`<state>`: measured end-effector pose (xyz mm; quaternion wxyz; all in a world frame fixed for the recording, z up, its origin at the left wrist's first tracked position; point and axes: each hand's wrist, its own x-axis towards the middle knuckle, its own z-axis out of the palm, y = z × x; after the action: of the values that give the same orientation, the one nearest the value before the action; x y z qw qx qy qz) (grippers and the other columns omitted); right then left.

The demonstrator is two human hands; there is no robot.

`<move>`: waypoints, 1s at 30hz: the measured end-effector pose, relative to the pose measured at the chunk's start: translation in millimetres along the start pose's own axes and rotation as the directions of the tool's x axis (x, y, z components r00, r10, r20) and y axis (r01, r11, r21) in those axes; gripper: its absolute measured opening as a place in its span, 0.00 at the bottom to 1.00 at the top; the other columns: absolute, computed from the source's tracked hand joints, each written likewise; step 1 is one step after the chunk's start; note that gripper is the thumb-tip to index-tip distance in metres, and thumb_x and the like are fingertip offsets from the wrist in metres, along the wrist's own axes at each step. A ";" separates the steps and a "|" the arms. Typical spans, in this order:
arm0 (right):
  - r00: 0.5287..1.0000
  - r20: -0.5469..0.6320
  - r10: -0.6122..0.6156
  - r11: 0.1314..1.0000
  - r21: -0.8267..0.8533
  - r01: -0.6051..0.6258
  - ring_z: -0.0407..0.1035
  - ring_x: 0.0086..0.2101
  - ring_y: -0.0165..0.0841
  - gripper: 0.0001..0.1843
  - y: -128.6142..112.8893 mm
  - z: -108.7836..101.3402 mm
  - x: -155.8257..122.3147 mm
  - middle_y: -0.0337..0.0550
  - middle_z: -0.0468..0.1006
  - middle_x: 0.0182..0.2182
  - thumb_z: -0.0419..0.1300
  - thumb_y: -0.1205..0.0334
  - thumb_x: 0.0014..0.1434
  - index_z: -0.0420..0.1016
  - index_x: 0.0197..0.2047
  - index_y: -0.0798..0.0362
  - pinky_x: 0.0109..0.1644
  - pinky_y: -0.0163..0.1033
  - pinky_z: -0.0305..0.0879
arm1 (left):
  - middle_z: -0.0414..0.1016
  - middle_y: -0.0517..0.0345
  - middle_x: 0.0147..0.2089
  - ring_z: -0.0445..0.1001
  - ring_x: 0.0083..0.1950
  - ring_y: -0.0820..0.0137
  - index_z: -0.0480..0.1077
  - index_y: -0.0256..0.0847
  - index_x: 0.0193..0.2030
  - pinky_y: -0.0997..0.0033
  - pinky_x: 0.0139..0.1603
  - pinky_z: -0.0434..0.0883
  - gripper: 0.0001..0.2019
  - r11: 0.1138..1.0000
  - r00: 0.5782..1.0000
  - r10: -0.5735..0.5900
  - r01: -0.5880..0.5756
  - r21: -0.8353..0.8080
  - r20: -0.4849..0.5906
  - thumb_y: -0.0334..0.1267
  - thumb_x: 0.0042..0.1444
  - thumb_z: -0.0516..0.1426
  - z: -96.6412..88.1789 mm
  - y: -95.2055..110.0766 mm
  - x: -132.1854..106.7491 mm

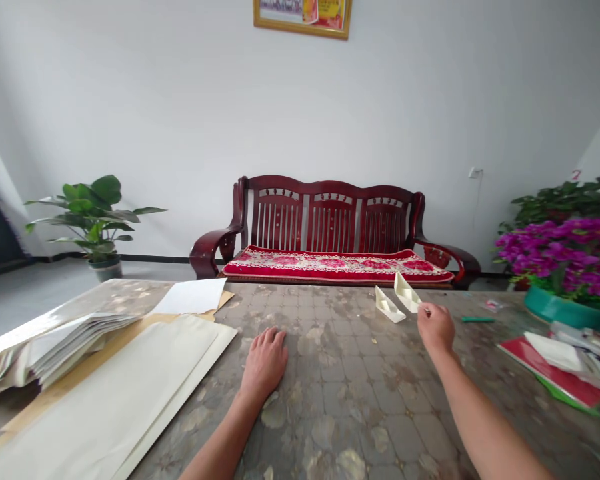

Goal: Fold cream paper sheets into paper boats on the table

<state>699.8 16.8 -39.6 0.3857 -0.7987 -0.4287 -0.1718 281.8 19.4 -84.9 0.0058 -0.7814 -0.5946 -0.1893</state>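
Observation:
My left hand [265, 360] lies flat on the patterned table [330, 400], fingers stretched out, holding nothing. My right hand [435, 327] reaches forward with its fingers pinched on the near end of a white folded paper boat [406, 292]. A second white paper boat [389, 305] sits on the table just left of it, apart from my hand. Large cream paper sheets [105, 400] lie to the left of my left hand.
A stack of papers in plastic [45, 343] lies at the far left. A loose white sheet [190, 297], a green pen [477, 319], red and white booklets [560, 367] and a teal pot of purple flowers [565, 267] stand about. A dark wooden bench [330, 233] faces the table.

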 end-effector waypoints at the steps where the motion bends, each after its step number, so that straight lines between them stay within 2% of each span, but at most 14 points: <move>1: 1.000 0.014 0.018 1.000 -0.023 -0.018 0.66 0.35 0.39 0.17 5.0 2.8 1.0 0.52 0.76 0.36 0.52 0.61 0.57 0.81 0.41 0.56 0.37 0.39 0.59 | 0.69 0.47 0.61 0.66 0.62 0.59 0.69 0.42 0.57 0.59 0.64 0.61 0.18 1.000 1.000 0.000 0.000 0.001 0.000 0.33 0.61 0.50 -0.1 0.0 0.0; 7: 0.994 0.080 0.071 0.989 -0.137 -0.059 0.67 0.34 0.37 0.18 23.5 18.4 6.4 0.51 0.75 0.39 0.51 0.64 0.59 0.81 0.44 0.54 0.36 0.38 0.59 | 0.69 0.47 0.60 0.67 0.61 0.59 0.69 0.41 0.57 0.59 0.63 0.62 0.18 1.000 1.000 0.002 -0.002 0.017 0.004 0.33 0.61 0.49 -1.7 0.5 0.3; 17: 0.982 0.174 0.072 0.973 -0.230 -0.030 0.70 0.34 0.34 0.17 30.4 33.8 10.9 0.48 0.74 0.39 0.56 0.65 0.58 0.81 0.47 0.48 0.39 0.37 0.62 | 0.69 0.48 0.60 0.67 0.61 0.60 0.69 0.43 0.57 0.59 0.62 0.61 0.18 1.000 1.000 0.004 -0.004 0.007 0.008 0.34 0.61 0.49 -0.2 -0.8 1.2; 23: 0.974 0.216 0.065 0.967 -0.256 -0.008 0.70 0.36 0.36 0.18 31.8 35.1 10.1 0.49 0.74 0.42 0.54 0.65 0.59 0.80 0.50 0.47 0.40 0.38 0.63 | 0.69 0.48 0.60 0.67 0.60 0.59 0.69 0.42 0.57 0.59 0.62 0.62 0.19 1.000 1.000 0.000 0.000 0.012 0.017 0.33 0.61 0.49 -0.2 -0.7 1.6; 30: 0.964 0.259 0.056 0.964 -0.267 0.015 0.70 0.35 0.37 0.19 29.6 31.5 8.3 0.51 0.75 0.44 0.50 0.64 0.63 0.80 0.48 0.52 0.36 0.39 0.61 | 0.69 0.48 0.60 0.67 0.61 0.60 0.69 0.42 0.58 0.59 0.62 0.62 0.19 1.000 1.000 0.004 -0.004 0.020 0.017 0.33 0.62 0.49 -1.7 -0.4 1.4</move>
<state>727.0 35.5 -68.8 0.2159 -0.8635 -0.4408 -0.1161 281.2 20.4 -82.9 0.0090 -0.7840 -0.5950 -0.1768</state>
